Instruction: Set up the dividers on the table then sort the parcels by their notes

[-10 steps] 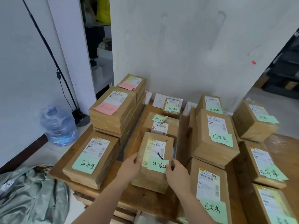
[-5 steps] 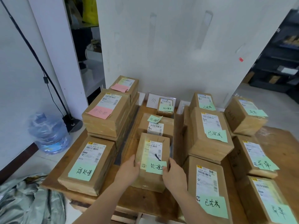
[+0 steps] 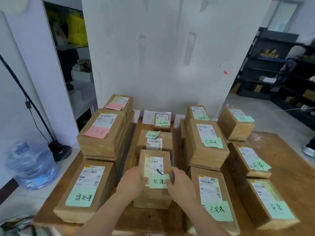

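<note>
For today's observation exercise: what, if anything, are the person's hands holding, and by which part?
Both hands grip the front parcel of the middle row: left hand on its left edge, right hand on its right edge, fingers by the green note.

A large clear water bottle (image 3: 32,165) lies on the floor at the left, beside the round black base of a stand (image 3: 59,150) whose pole slants up the white wall (image 3: 162,48). Dark shelving (image 3: 279,65) fills the right background. A yellow bag (image 3: 76,29) sits on a recessed shelf.
</note>
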`<action>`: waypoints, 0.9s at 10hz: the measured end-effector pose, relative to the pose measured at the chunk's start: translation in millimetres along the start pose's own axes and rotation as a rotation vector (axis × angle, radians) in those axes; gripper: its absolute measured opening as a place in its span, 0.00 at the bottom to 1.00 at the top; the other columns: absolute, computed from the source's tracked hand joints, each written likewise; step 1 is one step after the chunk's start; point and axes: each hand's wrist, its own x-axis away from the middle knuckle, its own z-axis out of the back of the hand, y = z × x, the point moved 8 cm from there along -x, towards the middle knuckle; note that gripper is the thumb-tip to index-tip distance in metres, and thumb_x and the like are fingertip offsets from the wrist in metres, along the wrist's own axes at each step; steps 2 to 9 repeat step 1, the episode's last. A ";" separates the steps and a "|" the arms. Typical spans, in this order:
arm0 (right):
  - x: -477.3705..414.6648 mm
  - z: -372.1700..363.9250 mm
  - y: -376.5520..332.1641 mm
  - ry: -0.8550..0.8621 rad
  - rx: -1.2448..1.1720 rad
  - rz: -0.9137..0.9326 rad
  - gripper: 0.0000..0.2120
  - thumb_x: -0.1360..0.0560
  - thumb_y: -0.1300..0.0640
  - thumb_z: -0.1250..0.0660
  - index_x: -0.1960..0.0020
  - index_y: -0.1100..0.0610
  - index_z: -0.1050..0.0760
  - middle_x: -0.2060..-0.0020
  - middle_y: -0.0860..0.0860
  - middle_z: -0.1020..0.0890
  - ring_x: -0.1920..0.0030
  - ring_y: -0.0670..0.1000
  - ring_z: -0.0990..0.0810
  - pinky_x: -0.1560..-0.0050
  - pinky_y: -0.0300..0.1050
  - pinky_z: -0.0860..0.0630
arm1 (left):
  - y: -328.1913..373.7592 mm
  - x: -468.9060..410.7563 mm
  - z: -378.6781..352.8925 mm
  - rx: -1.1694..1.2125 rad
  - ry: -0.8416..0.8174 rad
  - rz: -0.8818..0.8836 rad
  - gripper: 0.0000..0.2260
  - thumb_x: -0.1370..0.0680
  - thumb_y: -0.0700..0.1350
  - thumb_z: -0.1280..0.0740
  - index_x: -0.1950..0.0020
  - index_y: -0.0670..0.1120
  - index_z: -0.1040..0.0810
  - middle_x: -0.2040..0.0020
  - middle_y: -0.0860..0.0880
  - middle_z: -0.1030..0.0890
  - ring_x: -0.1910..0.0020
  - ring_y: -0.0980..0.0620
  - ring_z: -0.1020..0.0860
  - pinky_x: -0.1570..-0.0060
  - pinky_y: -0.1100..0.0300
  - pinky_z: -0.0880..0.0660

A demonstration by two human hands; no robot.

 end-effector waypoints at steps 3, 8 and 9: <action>1.8 10.7 -3.1 0.028 0.046 0.044 0.18 0.21 0.49 0.37 0.32 0.48 0.31 0.40 0.46 0.23 0.40 0.47 0.25 0.46 0.39 0.25 | 10.0 -1.8 4.1 -0.089 -0.002 -0.041 0.18 0.21 0.49 0.35 0.31 0.50 0.29 0.39 0.52 0.22 0.42 0.53 0.23 0.51 0.63 0.25; 1.8 10.7 -3.1 0.028 0.046 0.044 0.18 0.21 0.49 0.37 0.32 0.48 0.31 0.40 0.46 0.23 0.40 0.47 0.25 0.46 0.39 0.25 | 10.0 -1.8 4.1 -0.089 -0.002 -0.041 0.18 0.21 0.49 0.35 0.31 0.50 0.29 0.39 0.52 0.22 0.42 0.53 0.23 0.51 0.63 0.25; 1.8 10.7 -3.1 0.028 0.046 0.044 0.18 0.21 0.49 0.37 0.32 0.48 0.31 0.40 0.46 0.23 0.40 0.47 0.25 0.46 0.39 0.25 | 10.0 -1.8 4.1 -0.089 -0.002 -0.041 0.18 0.21 0.49 0.35 0.31 0.50 0.29 0.39 0.52 0.22 0.42 0.53 0.23 0.51 0.63 0.25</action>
